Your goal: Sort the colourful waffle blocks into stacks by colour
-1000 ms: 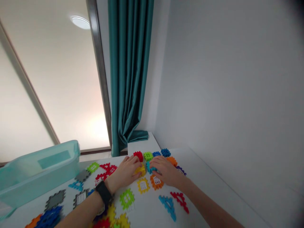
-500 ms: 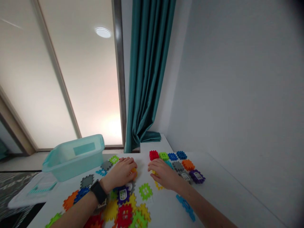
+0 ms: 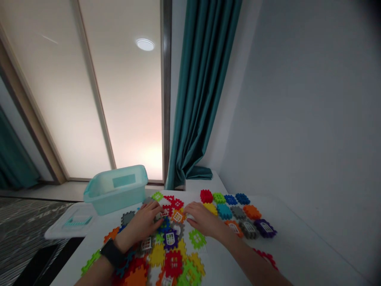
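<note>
My left hand [image 3: 145,218], with a dark watch [image 3: 112,253] on its wrist, hovers over the left side of a spread of plastic gear-edged building tiles. Its fingers are bent and the thumb stands apart, close to a red tile with a white window [image 3: 165,212] and a blue tile [image 3: 164,225]. Across from it, my right hand [image 3: 202,218] has curved, parted fingers beside an orange window tile [image 3: 178,215]. No tile is plainly gripped in either hand. Below them lie a purple window tile [image 3: 170,238], a green tile [image 3: 197,238] and a red tile [image 3: 173,263].
Sorted tile stacks stand at the right: red [image 3: 206,196], teal [image 3: 224,211], orange [image 3: 252,211] and purple [image 3: 266,228]. A translucent teal bin [image 3: 119,198] sits at the back left, its lid [image 3: 70,222] beside it. Behind are a curtain [image 3: 202,99] and a wall.
The view has turned left, so everything sits further right. The yellow tile near my right hand and the blue piece by its forearm no longer show there; red pieces now appear beside that forearm.
</note>
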Tool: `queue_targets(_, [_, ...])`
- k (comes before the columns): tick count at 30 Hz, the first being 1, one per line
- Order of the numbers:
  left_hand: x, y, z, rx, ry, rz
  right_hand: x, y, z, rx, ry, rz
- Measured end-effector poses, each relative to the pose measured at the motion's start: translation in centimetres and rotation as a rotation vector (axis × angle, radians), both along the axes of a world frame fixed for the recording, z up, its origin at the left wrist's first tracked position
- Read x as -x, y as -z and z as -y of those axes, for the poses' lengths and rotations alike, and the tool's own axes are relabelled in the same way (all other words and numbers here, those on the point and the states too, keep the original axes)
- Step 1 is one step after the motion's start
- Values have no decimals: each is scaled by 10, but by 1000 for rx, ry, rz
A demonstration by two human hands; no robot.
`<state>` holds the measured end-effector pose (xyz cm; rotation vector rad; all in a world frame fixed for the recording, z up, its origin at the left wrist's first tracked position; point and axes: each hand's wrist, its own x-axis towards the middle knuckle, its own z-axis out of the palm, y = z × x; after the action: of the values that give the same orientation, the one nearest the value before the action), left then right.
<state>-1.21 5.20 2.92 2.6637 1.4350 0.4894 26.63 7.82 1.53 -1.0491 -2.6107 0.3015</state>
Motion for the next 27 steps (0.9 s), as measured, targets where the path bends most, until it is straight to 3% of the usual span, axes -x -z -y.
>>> queue_targets(14, [12,19,18,-31,-83,23,48,13,-71,15,156,111])
queue_targets(27, [15,17,23,-62,-101,20,87,17,-86,20,309,185])
